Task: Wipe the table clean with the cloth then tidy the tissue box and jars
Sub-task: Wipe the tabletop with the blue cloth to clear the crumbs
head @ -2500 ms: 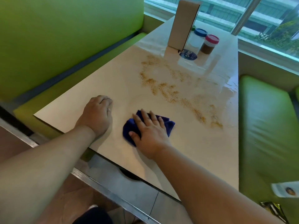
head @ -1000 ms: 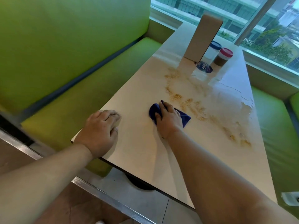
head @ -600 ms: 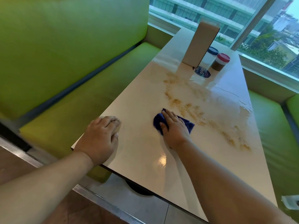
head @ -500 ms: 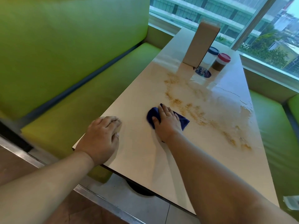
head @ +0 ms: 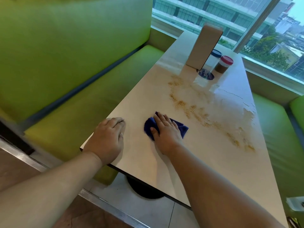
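My right hand [head: 166, 132] presses flat on a dark blue cloth [head: 181, 129] on the pale table [head: 144, 99], short of the crumb trail. Brown crumbs [head: 194, 111] run in a band from near the box toward the right edge. My left hand [head: 107, 139] rests with curled fingers on the table's near left corner, holding nothing. At the far end a tall brown tissue box [head: 204, 46] stands upright. Beside it stand a blue-lidded jar [head: 214, 59] and a red-lidded jar [head: 223, 64] with brown contents.
A round dark blue sticker [head: 206, 74] lies in front of the box. Green bench seats [head: 82, 104] flank the table on the left and on the right [head: 279, 129]. A window [head: 246, 17] runs behind the far end. The table's black pedestal base [head: 143, 190] stands on the floor.
My right hand with the cloth slid back and forth near the crumbs and now sits slightly nearer and to the left. My left hand stayed on the corner.
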A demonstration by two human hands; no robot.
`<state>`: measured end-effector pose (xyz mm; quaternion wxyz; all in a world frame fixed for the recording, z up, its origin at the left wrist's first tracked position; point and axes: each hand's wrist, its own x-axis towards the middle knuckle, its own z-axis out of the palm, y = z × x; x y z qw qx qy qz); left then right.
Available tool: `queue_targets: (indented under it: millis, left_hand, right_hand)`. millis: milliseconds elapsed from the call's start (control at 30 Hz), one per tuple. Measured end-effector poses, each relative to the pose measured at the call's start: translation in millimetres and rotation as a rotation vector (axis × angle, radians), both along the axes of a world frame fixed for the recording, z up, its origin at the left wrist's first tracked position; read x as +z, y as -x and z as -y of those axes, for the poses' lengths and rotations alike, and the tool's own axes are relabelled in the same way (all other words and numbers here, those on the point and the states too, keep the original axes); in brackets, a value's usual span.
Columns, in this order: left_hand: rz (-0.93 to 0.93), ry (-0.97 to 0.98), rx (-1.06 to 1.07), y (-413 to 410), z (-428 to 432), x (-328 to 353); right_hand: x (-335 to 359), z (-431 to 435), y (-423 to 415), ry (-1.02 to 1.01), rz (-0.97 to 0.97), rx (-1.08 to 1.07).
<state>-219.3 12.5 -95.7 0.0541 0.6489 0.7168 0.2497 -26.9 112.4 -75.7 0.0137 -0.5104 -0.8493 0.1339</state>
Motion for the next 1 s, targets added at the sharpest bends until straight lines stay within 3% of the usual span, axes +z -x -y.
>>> queue_targets:
  millis: [133,267,367,500,633,767,1000]
  left_hand:
    - [-0.01,0.016,-0.016,4,3,3]
    - [-0.062,0.064,0.029,24,20,5]
    - [0.024,0.022,0.041,39,39,3]
    - [0.065,-0.026,0.019,42,51,2]
    - [0.079,-0.019,-0.004,47,57,-1]
    - [0.088,-0.014,-0.038,55,62,-4]
    - [0.261,-0.011,-0.006,58,54,0]
  right_hand:
    - [-1,28,33,-0.015,0.014,0.134]
    - [3,58,5,-0.008,-0.041,0.322]
    - [4,46,-5,0.009,-0.059,0.223]
    - [2,32,41,-0.012,-0.001,0.094]
    - [1,63,69,-0.029,-0.005,0.281]
    - [2,79,35,-0.024,-0.075,0.425]
    - [1,52,67,-0.014,0.003,0.175]
